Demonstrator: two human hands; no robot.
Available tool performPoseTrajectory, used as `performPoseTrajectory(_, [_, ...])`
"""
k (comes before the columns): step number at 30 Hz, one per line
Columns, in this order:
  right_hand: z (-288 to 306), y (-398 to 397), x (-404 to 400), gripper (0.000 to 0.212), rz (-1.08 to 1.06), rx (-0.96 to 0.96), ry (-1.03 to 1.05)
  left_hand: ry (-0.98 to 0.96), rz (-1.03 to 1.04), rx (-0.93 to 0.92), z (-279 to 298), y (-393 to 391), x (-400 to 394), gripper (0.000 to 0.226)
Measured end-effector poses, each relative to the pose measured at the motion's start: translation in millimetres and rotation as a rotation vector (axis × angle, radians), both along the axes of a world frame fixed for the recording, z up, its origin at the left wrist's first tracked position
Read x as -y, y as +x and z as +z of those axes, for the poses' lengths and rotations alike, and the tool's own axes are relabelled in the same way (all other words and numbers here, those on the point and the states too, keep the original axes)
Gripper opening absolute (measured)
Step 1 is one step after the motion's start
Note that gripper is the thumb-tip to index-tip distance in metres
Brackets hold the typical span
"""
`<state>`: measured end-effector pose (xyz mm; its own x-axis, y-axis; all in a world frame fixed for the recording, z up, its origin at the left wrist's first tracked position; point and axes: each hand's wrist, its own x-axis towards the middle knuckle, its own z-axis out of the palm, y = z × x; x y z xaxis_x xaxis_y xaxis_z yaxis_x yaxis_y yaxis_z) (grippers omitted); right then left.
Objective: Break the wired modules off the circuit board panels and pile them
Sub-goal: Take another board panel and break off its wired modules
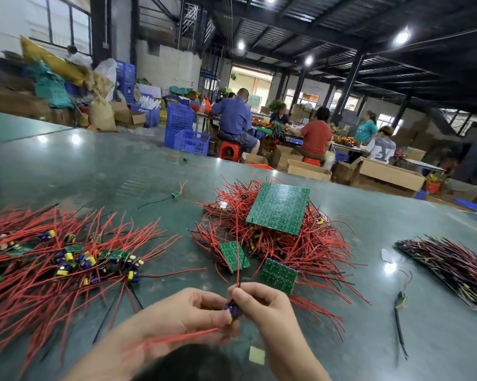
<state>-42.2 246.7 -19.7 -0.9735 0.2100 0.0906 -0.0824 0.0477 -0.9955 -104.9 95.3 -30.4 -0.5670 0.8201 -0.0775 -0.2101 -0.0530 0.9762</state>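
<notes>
Both hands, left [196, 312] and right [259, 303], pinch 1 module [233, 310]; snapping cleanly means bending at the score line.

Bright ceiling lamps [402, 37] glare on table [75, 139]; wide-angle edge bending; near wires blurred

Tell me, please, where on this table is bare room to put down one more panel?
Bare table lies beyond the loose-module pile, with only stray modules. A second patch lies between the panel heap and the dark bundle. It is crowded between the two red piles, around the left hand and right hand.
</notes>
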Motion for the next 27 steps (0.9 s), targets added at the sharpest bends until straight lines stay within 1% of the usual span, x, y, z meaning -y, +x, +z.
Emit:
performPoseTrajectory(2, [-3, 0, 4, 0.021, 0.012, 0.019, -0.053, -0.007, -0.013, -0.018, -2, -3, 1, 0.014])
performPoseTrajectory(6, [-3, 0, 9, 0.027, -0.026, -0.055, -0.08, 0.029, -0.066, 0.007, -6, -4, 4, 0.01])
performPoseTrajectory(10, [-6, 0, 12, 0.033, -0.108, -0.08, -0.042, 0.028, -0.091, 0.013, -14, -9, 3, 0.016])
performPoseTrajectory(14, [-9, -2, 13, 0.034, -0.164, -0.071, 0.061, -0.033, -0.071, -0.01, -20, -12, 2, 0.019])
performPoseTrajectory(15, [-9, -3, 13, 0.032, -0.166, -0.07, 0.081, -0.035, -0.069, -0.009, -18, -11, 2, 0.018])
performPoseTrajectory(17, [-8, -3, 10, 0.028, -0.157, -0.064, 0.1, -0.024, -0.072, -0.018, -13, -6, -1, 0.007])
performPoseTrajectory(20, [-7, -3, 8, 0.024, -0.14, -0.078, 0.1, -0.046, -0.023, -0.039, -2, 3, -7, 0.025])
performPoseTrajectory(21, [-7, -3, 8, 0.023, -0.134, -0.081, 0.105, -0.063, 0.001, -0.055, 1, 6, -9, 0.028])
performPoseTrajectory(23, [-8, -4, 7, 0.02, -0.122, -0.072, 0.052, -0.068, 0.038, -0.053, 4, 11, -11, 0.03])
performPoseTrajectory(24, [-7, -4, 7, 0.018, -0.121, -0.054, -0.023, -0.064, 0.045, -0.045, 5, 13, -11, 0.03])
performPoseTrajectory(26, [-7, -4, 7, 0.006, -0.112, 0.03, -0.219, -0.062, 0.044, -0.032, 9, 16, -12, 0.031])
performPoseTrajectory(27, [-9, -5, 7, 0.009, -0.1, 0.066, -0.309, -0.068, 0.037, -0.028, 10, 17, -12, 0.032])
